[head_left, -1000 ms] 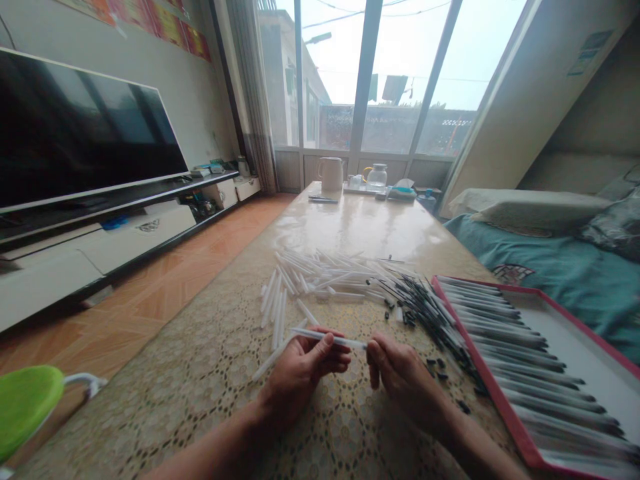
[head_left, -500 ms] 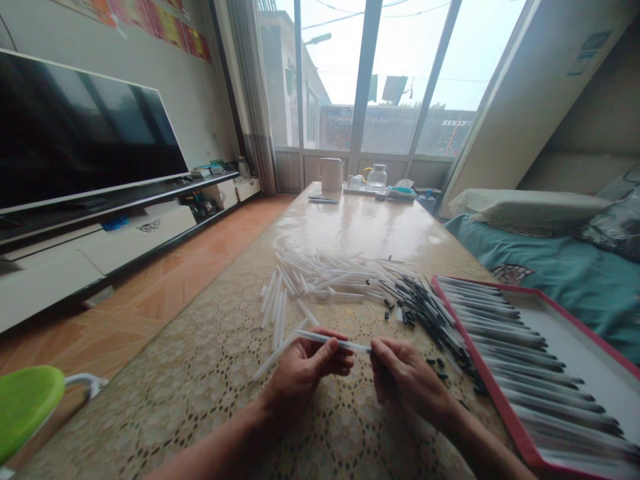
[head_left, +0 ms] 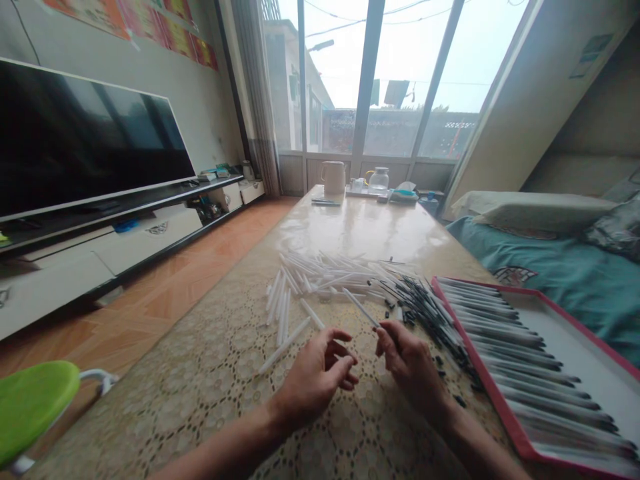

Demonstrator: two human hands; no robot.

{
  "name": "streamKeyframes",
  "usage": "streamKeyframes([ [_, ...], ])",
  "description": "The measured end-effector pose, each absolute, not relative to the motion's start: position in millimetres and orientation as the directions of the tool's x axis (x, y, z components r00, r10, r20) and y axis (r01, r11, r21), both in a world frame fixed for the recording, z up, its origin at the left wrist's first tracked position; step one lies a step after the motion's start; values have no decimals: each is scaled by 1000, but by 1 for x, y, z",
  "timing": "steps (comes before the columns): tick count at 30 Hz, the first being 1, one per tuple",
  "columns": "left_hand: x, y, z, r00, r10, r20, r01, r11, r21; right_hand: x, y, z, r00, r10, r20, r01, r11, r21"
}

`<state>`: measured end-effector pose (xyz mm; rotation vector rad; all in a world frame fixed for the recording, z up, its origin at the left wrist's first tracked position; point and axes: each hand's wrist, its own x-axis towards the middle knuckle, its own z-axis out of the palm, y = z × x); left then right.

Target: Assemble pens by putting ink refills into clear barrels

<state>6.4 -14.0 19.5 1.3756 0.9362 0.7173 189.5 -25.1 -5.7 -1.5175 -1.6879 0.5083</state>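
Right hand [head_left: 410, 363] pinches a thin white plastic tube [head_left: 361, 308] left of the red-rimmed tray [head_left: 483, 375]; left hand [head_left: 320, 373] spread, empty beside it.

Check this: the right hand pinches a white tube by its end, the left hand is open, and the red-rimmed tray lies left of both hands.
Wrong on one point: the head view shows the red-rimmed tray lying right of both hands, not left. The right hand does pinch the white tube by its end, and the left hand is open.

A home living room: television [head_left: 85, 143], bed [head_left: 550, 267], long table [head_left: 360, 230]
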Motion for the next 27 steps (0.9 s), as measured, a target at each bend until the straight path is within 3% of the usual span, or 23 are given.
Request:
streamKeyframes([
  [2,2,-25,41,621,778,-94,352,-170,921,190,-25,-6,76,959,274,609,173,-774],
  [5,-5,-21,62,716,698,-4,523,-532,666,189,-26,-7,115,961,251,576,141,-805],
  [8,-8,13,62,685,725,73,612,-627,482,189,-25,-8,123,961,246,564,137,-814],
  [11,-7,59,46,522,790,323,700,-613,367,191,-24,-9,131,960,248,564,133,-815],
  [16,-5,100,23,436,808,397,723,-577,379,193,-22,-7,132,961,241,556,130,-821],
  [23,-5,94,22,339,808,482,650,-572,501,194,-23,-8,137,954,267,617,129,-777],
  [26,-5,68,23,231,842,487,575,-522,629,196,-25,-6,138,926,351,725,147,-672],
  [27,-5,57,23,145,909,391,404,-415,815,197,-26,-5,124,916,381,758,160,-632],
])
